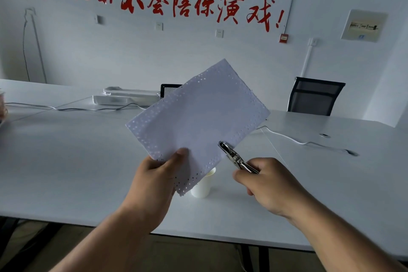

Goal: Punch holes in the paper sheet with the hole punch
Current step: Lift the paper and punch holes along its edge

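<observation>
A white paper sheet (198,112) is held up above the table, tilted, with rows of small holes along all its edges. My left hand (156,174) pinches its lower left corner, thumb on top. My right hand (265,181) grips the handles of a metal plier-type hole punch (234,155). The punch's jaw sits over the sheet's lower right edge. I cannot tell whether the jaw is pressed fully together.
A white paper cup (204,185) stands on the white table (66,161) just below the sheet. White cables (287,137) run across the table. A white box (123,96) lies at the back, and black mesh chairs (313,97) stand behind the table.
</observation>
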